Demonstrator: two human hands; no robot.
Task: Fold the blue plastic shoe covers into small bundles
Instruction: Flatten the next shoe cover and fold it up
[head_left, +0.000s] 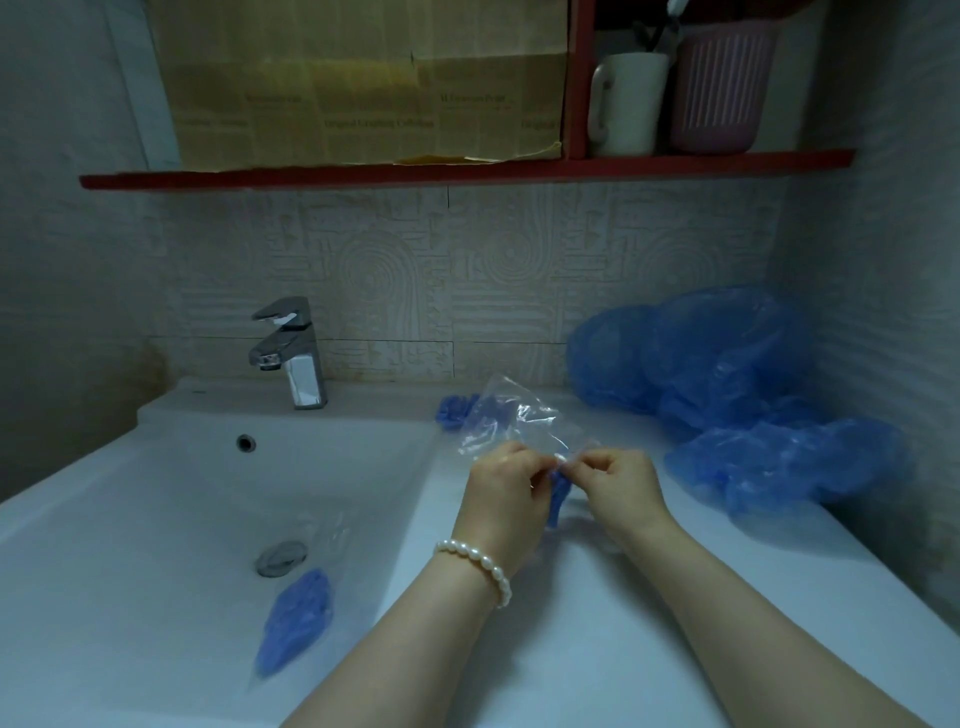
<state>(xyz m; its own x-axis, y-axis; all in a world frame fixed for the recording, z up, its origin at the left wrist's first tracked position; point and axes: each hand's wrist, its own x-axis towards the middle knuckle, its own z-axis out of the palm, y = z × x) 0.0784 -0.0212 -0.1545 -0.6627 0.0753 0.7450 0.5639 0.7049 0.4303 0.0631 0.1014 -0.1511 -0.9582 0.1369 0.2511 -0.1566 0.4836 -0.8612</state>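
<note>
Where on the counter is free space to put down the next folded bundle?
Bare counter lies in front of the hands, between the sink and the right wall. The back right corner is crowded with a pile of shoe covers.

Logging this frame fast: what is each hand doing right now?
Left hand: pinching the clear plastic bag and the folded blue plastic shoe cover.
Right hand: pinching the same bag's edge.

White surface (597, 597) adjoins the basin (156, 467). Loose blue shoe covers (727, 384) lie piled right of the tap (291, 353). One small blue bundle (454, 410) sits nearer the tap.
</note>
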